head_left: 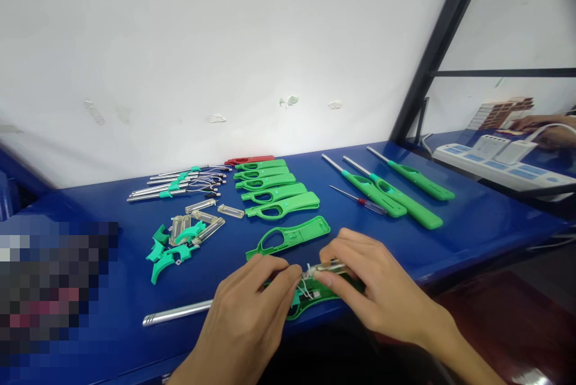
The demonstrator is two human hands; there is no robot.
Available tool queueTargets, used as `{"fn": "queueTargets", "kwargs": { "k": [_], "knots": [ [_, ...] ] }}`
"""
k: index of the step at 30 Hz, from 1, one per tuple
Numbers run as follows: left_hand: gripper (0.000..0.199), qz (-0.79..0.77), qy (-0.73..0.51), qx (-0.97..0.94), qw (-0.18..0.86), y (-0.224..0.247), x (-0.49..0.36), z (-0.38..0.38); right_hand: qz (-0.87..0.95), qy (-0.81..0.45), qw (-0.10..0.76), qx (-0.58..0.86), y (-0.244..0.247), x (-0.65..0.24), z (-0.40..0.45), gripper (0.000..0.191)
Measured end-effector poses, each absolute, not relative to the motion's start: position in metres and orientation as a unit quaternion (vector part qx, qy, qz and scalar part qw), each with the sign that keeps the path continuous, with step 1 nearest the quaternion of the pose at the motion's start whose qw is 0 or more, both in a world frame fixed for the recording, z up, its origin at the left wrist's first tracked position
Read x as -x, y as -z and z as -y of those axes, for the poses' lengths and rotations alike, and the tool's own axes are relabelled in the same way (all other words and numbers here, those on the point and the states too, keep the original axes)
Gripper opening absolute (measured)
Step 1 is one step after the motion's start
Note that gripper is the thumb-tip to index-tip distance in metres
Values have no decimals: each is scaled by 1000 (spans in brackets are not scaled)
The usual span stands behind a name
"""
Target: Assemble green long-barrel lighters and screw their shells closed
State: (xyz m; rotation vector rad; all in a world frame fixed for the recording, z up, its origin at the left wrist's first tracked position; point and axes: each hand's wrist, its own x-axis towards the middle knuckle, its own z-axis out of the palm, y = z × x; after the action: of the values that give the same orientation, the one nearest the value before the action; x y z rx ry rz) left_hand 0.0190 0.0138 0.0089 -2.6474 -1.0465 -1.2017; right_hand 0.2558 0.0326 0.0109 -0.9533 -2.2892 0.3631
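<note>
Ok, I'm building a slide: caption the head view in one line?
Right hand holding a clear part, left hand close by, over an open green shell at a blue table.

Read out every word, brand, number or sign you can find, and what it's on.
None can be read.
Power strip: any markings are too small and blurred.
Pale mark at the picture's bottom edge: cut off, unreadable.
Green handles: no lettering I can make out.

R hand [382, 283] holds clear tank [332, 265] above open green shell [327, 294] w/ white wires [307, 286]; L hand [252, 301] nr tank's tip. From hands: half-shell [308, 231] at 12 o'clock, screwdriver [371, 206] 1 o'clock, teal triggers [184, 251] approx. 9 o'clock.
</note>
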Motion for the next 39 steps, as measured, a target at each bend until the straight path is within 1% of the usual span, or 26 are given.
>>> {"fn": "queueTargets", "kwargs": {
  "k": [9, 15, 24, 28, 32, 39],
  "knots": [
    [27, 328, 373, 867, 48, -8, -20, -13, 873, -119, 323, 345, -11, -256, -34, 19],
    [25, 313, 373, 871, 58, -7, -18, -12, 879, -113, 315, 339, -9, -257, -33, 17],
    [25, 304, 372, 875, 60, -9, -17, -12, 893, -84, 303, 322, -11, -256, -33, 27],
    [27, 305, 363, 878, 62, -9, -17, -13, 897, -65, 310, 309, -10, -256, -34, 25],
    [29, 302, 361, 880, 61, -12, -16, -12, 895, -73, 316, 305, -9, -257, -34, 23],
    [31, 305, 363, 877, 79, -16, -17, -8, 899, -76, 295, 314, -11, -256, -34, 24]
  ]
}}
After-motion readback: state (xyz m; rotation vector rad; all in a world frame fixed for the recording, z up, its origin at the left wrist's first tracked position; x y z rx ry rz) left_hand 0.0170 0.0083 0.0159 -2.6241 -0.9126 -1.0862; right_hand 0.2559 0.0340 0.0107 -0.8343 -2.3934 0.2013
